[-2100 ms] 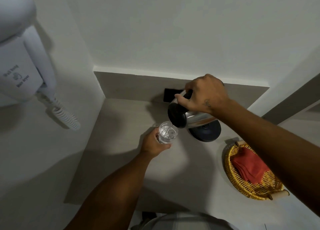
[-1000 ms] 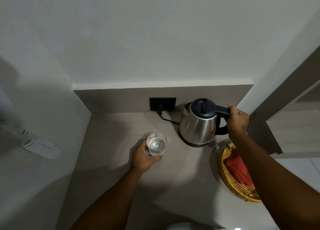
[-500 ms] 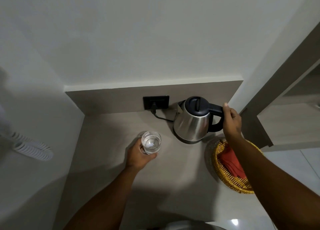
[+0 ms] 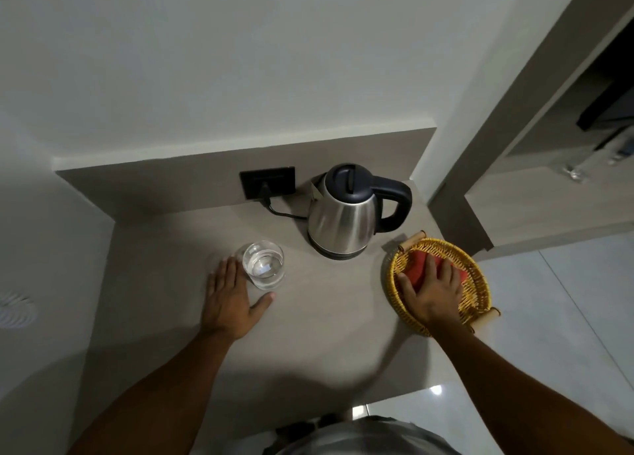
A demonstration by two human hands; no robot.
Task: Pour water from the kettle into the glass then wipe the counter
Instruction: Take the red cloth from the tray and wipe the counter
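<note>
A steel kettle [image 4: 343,221] with a black lid and handle stands upright on its base at the back of the grey counter [image 4: 326,324]. A clear glass [image 4: 263,264] holding water stands to its front left. My left hand [image 4: 230,300] lies flat and open on the counter, fingers apart, against the glass's left side. A folded red cloth [image 4: 417,264] lies in a yellow wicker basket [image 4: 478,305] at the counter's right edge. My right hand [image 4: 432,290] rests on top of the cloth with fingers spread, hiding most of it.
A black wall socket [image 4: 267,182] behind the kettle holds its plugged cord [image 4: 284,213]. Walls close the counter at the back and left. The basket overhangs the counter's right edge, beside a tiled floor [image 4: 549,317] and a doorway.
My right hand set the kettle on its base, let go of the handle and moved down onto the red cloth. My left hand released the glass and flattened beside it.
</note>
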